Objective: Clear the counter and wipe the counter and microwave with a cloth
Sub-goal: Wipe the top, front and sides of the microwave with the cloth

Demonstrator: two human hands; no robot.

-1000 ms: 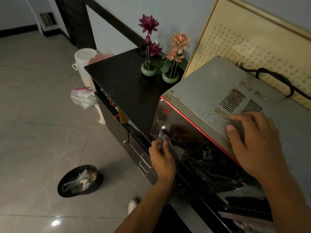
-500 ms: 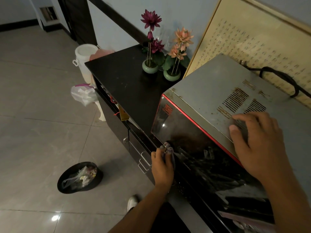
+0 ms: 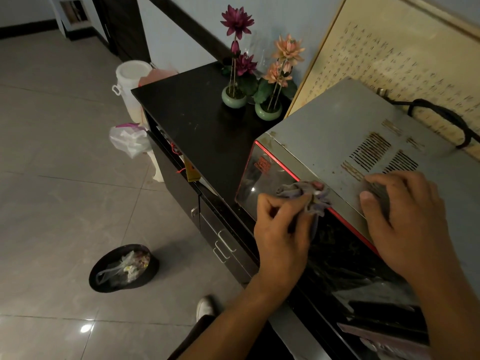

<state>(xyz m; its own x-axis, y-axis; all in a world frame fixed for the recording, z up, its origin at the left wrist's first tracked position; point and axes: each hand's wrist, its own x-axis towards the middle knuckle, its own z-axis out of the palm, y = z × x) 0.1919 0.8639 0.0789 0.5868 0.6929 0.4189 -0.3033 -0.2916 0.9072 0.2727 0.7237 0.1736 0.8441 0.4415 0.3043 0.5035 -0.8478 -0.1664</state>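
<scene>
Head view: a small grey cloth point(image 3: 305, 197) is bunched up and pressed on the top front edge of the microwave point(image 3: 327, 141), right by its red line. The cloth is gripped by the left hand point(image 3: 281, 229), whose fingers are curled tight around it. The right hand point(image 3: 401, 219) is laid flat on the grey top of the microwave, fingers spread a little, with nothing held in it. The microwave is set on a black table point(image 3: 197, 126). Two little green pots of flowers point(image 3: 255, 74) are stood at the back of the table, near the wall. A big framed sheet of writing point(image 3: 389, 63) is leaned behind the microwave. A black bin point(image 3: 123, 268) with rubbish in it is seen on the floor.
</scene>
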